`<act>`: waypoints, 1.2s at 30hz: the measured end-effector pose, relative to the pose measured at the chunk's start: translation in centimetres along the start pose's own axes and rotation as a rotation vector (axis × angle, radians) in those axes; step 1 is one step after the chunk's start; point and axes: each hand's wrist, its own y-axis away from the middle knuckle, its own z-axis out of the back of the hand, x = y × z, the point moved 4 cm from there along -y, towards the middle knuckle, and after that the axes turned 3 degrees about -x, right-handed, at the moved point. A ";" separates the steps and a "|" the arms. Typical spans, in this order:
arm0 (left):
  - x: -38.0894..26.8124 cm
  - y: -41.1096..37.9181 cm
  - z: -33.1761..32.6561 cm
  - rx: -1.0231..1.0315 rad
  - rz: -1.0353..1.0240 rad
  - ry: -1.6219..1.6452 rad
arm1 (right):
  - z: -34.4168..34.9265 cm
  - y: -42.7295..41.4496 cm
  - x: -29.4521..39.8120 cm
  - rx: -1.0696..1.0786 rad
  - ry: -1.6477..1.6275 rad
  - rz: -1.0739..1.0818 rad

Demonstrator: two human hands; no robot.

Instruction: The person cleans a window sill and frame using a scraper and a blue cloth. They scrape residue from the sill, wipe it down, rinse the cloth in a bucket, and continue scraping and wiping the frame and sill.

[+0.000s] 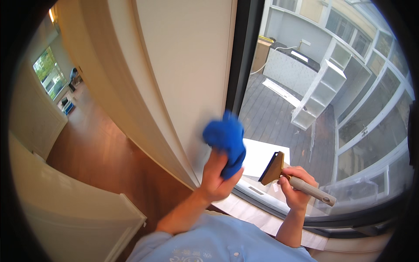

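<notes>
My left hand (216, 180) grips a bunched blue cloth (229, 140), blurred, at the dark window frame (244, 59) beside the cream wall panel (190, 65). Whether the cloth touches the frame or the panel, I cannot tell. In my right hand (296, 188) is a scraper or squeegee with a ribbed grey handle (311, 190) and a gold-coloured head (275, 168). Its black edge points to the left, in front of the window glass. Under both hands runs the pale window sill (262, 214).
Through the glass show a white shelf unit (319, 95), a white panel (268, 154) and grey floorboards (262, 101). To the left, past the cream edge, lies a wooden floor (98, 140), with a person (74, 77) crouching far off near a window. A white door (81, 209) stands at lower left.
</notes>
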 end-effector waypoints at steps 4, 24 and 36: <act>-2.1 -13.3 -4.0 -0.334 -0.313 -0.377 | 2.2 1.0 -1.1 -0.010 0.020 0.066; 0.2 -14.7 -7.0 -0.554 -0.431 -0.550 | 11.8 7.0 -7.2 -0.076 0.158 -0.150; 13.9 24.1 -7.6 -0.199 1.108 0.636 | 8.5 9.9 -9.3 0.258 0.108 -0.301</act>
